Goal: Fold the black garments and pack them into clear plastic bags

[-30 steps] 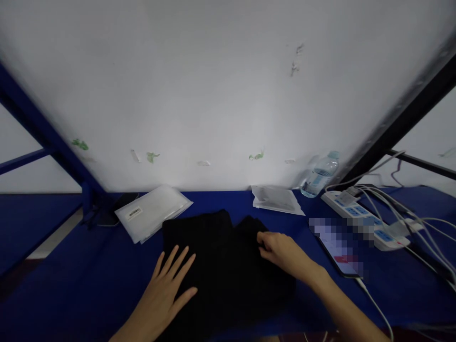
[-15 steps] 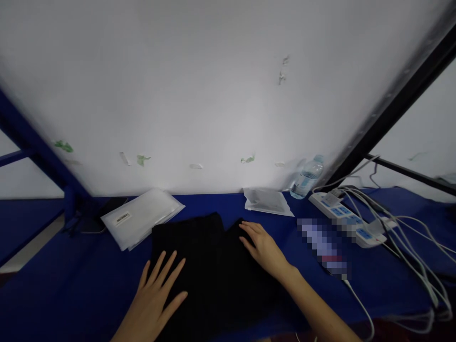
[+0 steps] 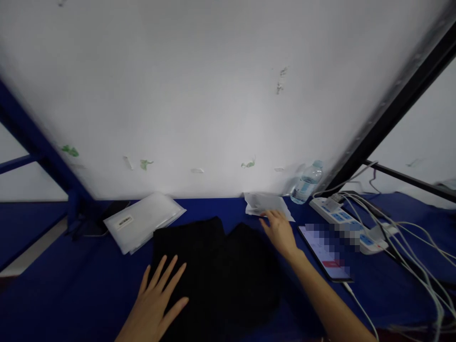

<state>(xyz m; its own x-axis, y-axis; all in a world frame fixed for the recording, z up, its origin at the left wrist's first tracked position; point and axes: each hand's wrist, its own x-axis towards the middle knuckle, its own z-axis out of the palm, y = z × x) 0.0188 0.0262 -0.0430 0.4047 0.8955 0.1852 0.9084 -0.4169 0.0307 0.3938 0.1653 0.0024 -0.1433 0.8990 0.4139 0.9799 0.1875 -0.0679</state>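
A black garment (image 3: 217, 275) lies spread on the blue table (image 3: 71, 285), with a V-shaped notch in its far edge; its kind is hard to tell. My left hand (image 3: 156, 299) rests flat on the garment's left part, fingers spread. Beyond the garment's right part, my right hand (image 3: 280, 232) hovers with loosely bent fingers at the near edge of a translucent plastic bag (image 3: 256, 203). Those fingertips overlap the bag in view; whether they touch it I cannot tell. No object shows in either hand.
Flat plastic packages (image 3: 142, 221), the top one labelled, lie at the back left near a dark device (image 3: 116, 207). On the right are a water bottle (image 3: 306, 185), a phone (image 3: 324, 251) on a cable, and a power strip (image 3: 342, 218) with tangled cables. A white wall (image 3: 213, 95) stands behind.
My right hand has left the black garment and moved away from me and to the right, up to the plastic bag. The left hand stays on the garment. The view has shifted slightly.
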